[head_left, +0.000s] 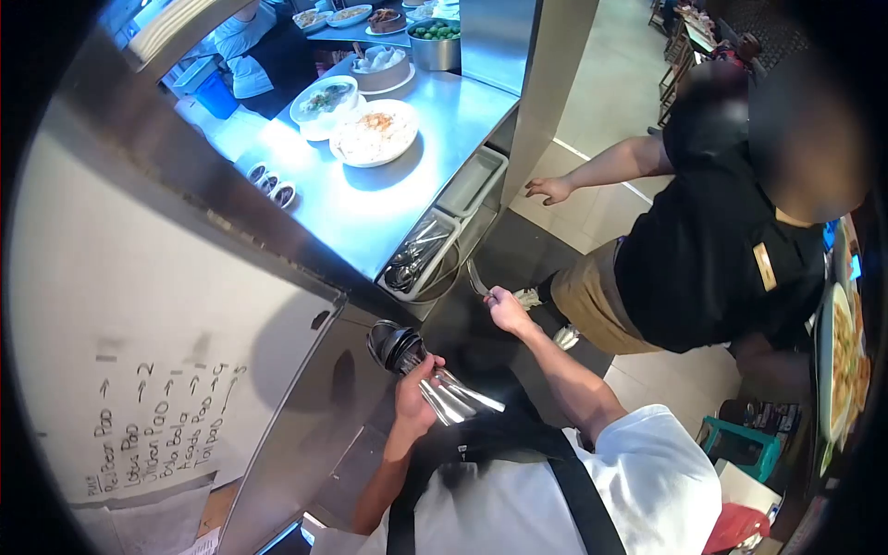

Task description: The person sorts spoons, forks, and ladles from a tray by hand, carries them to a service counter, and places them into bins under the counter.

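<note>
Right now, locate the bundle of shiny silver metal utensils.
In the head view, the bundle sits below centre, held in the left hand, beneath the white plastic cutlery bin.

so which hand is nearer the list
Left. The left hand, gripping utensils, is to the right of the list in the picture, not touching it; the right hand is farther off on the same side.

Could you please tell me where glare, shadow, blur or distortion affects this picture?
Head view: strong light washes parts of the steel counter blue-white; head view: a soft rounded shadow falls on the whiteboard; head view: shiny utensil handles in the left hand catch highlights; head view: the co-worker has a heavily blurred head area; head view: wide-angle distortion, black corners.
</note>
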A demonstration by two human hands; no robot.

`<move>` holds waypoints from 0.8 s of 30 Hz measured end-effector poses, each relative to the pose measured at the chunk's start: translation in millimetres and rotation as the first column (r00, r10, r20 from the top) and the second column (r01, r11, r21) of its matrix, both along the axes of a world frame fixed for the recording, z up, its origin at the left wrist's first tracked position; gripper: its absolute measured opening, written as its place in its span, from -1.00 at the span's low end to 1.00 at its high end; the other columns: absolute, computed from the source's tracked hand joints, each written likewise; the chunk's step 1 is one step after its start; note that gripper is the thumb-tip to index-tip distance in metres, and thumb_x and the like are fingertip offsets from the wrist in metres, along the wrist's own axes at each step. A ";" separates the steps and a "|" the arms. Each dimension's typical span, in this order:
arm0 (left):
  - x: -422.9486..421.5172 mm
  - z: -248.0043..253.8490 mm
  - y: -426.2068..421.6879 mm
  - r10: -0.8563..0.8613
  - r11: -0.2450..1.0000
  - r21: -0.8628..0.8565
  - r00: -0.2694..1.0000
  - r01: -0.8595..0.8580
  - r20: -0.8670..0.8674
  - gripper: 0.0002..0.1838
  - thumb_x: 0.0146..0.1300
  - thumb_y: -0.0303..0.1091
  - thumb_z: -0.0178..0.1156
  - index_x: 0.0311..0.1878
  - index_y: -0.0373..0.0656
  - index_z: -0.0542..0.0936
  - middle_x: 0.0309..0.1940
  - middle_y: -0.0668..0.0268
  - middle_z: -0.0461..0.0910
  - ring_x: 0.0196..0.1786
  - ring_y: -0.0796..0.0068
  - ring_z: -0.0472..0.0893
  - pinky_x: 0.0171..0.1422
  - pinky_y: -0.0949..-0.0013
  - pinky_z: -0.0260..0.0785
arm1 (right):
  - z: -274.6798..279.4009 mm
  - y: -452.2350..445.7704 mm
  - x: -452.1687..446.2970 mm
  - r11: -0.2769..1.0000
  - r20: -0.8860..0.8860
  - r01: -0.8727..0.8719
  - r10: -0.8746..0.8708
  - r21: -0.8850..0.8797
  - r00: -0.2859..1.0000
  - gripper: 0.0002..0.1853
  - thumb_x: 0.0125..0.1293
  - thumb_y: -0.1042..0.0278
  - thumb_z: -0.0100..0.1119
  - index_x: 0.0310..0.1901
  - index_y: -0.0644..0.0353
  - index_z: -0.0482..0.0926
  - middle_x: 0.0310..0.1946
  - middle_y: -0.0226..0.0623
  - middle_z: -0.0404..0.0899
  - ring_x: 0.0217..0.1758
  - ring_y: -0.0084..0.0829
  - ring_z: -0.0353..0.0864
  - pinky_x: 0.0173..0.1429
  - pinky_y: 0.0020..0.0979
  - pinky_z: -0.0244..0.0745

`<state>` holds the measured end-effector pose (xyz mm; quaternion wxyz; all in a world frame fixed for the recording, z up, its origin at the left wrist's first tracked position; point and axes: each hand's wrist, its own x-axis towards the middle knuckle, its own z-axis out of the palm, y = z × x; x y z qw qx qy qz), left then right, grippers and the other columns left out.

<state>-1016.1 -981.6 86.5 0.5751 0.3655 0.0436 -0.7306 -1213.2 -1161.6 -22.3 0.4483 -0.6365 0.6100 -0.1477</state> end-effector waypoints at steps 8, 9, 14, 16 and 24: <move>-16.7 10.0 -64.8 0.081 0.997 0.011 0.996 -0.082 0.045 -0.80 0.40 -0.29 0.22 -0.17 -0.26 0.61 -0.56 0.40 0.47 -0.47 0.58 0.47 -0.31 0.43 0.38 | 40.3 -59.8 -5.8 0.971 0.542 -0.176 0.061 0.163 0.838 -0.76 0.25 0.23 0.36 -0.42 0.18 0.57 -0.60 -0.56 0.39 -0.56 -0.68 0.30 -0.45 -0.51 0.20; -16.7 2.3 -70.9 0.055 0.998 -0.011 0.998 -0.055 0.033 -0.80 0.39 -0.30 0.23 -0.17 -0.27 0.61 -0.57 0.41 0.47 -0.47 0.57 0.48 -0.31 0.43 0.40 | 63.0 -54.6 -4.4 0.948 0.594 -0.216 0.036 0.234 0.803 -0.76 0.25 0.24 0.37 -0.45 0.15 0.55 -0.60 -0.59 0.37 -0.56 -0.71 0.26 -0.47 -0.51 0.13; -27.8 -5.5 -96.8 0.003 0.998 -0.063 1.000 -0.002 0.022 -0.84 0.36 -0.35 0.26 -0.15 -0.26 0.62 -0.51 0.38 0.55 -0.48 0.60 0.50 -0.30 0.44 0.45 | 122.1 -20.0 -7.6 0.869 0.732 -0.397 0.061 0.295 0.679 -0.78 0.29 0.17 0.37 -0.30 0.15 0.65 -0.55 -0.65 0.44 -0.55 -0.79 0.23 -0.49 -0.59 0.06; -31.0 -7.0 -103.1 0.024 0.999 -0.049 0.993 -0.018 0.117 -0.86 0.37 -0.38 0.22 -0.11 -0.24 0.59 -0.44 0.33 0.59 -0.47 0.57 0.52 -0.29 0.38 0.48 | 125.6 -8.2 -8.0 0.859 0.742 -0.351 -0.048 0.372 0.669 -0.74 0.27 0.19 0.40 -0.16 0.18 0.67 -0.50 -0.63 0.51 -0.54 -0.81 0.26 -0.50 -0.64 0.08; -28.3 -3.3 -120.0 -0.217 0.944 -0.209 0.956 0.257 0.197 -0.81 0.23 -0.47 0.33 -0.11 -0.20 0.58 -0.26 0.22 0.65 -0.50 0.64 0.46 -0.32 0.45 0.41 | 140.4 -12.3 -15.1 0.964 0.787 0.079 -0.253 0.253 0.562 -0.76 0.23 0.37 0.41 -0.15 0.29 0.61 -0.60 -0.65 0.35 -0.63 -0.80 0.18 -0.55 -0.62 0.07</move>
